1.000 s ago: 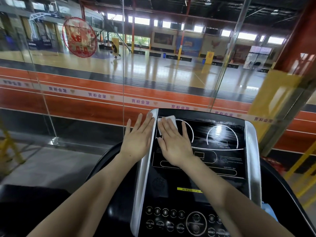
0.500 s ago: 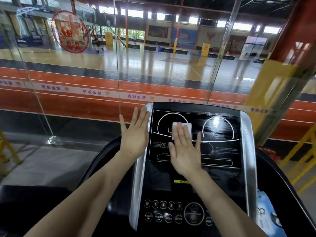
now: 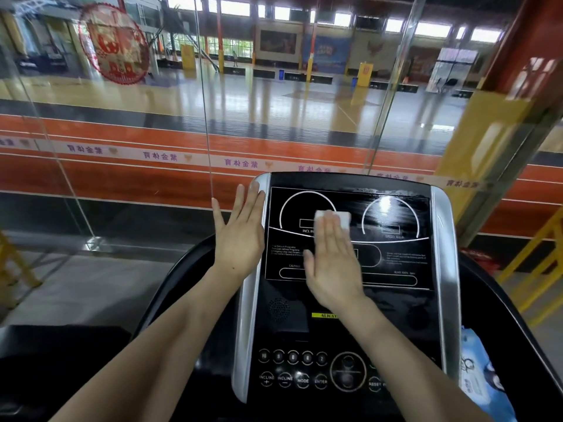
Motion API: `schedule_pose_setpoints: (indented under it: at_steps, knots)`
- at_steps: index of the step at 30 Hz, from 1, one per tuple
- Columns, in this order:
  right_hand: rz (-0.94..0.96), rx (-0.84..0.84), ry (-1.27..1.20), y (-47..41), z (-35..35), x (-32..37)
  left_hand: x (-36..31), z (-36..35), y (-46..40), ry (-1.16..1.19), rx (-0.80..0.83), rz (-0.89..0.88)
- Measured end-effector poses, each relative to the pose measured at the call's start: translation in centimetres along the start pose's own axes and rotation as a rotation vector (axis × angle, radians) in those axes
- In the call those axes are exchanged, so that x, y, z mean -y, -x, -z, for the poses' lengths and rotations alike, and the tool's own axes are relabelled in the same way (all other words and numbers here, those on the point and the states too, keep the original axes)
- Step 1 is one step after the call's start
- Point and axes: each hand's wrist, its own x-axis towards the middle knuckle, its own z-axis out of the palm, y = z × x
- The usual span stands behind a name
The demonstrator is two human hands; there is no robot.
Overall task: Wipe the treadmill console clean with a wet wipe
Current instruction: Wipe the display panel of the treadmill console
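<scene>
The right hand [image 3: 333,263] is pressing the white wet wipe [image 3: 335,219] flat on the console [image 3: 396,306], between the two dial outlines of the display, with fingers straight and close together, probably so the pressure is spreading evenly. The left hand [image 3: 240,236] is lying open, fingers slightly spread, against the console's silver left edge [image 3: 248,306], seemingly for steadying. A pack of wipes [image 3: 478,379] is lying at the right.

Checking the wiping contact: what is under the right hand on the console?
A white wet wipe lies under the right hand, its far edge showing past the straight fingertips. The rest of the wipe and the console print beneath are covered.
</scene>
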Motion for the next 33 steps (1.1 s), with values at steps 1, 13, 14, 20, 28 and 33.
schedule_pose_setpoints:
  at_steps: [1,13,14,20,28,33]
  knots:
    - [0.065,0.007,-0.026,-0.3,-0.4,1.4,0.0,0.0,0.0,0.003,-0.005,0.003]
    - [-0.146,-0.071,-0.04,2.3,0.9,-4.4,-0.4,0.1,-0.2,-0.041,-0.01,-0.026]
    - [-0.134,-0.066,-0.054,1.8,0.6,-2.9,-0.5,0.1,-0.2,-0.048,-0.016,-0.033]
    - [0.116,0.037,-0.007,1.8,0.3,-0.5,-0.8,0.7,-0.4,-0.085,0.005,-0.117]
    - [-0.226,-0.088,-0.054,2.6,1.6,-5.7,-3.0,1.4,-1.5,-0.015,0.029,-0.135]
    - [0.066,0.028,-0.008,2.5,1.3,-3.0,-3.8,1.0,-1.8,-0.047,0.015,-0.177]
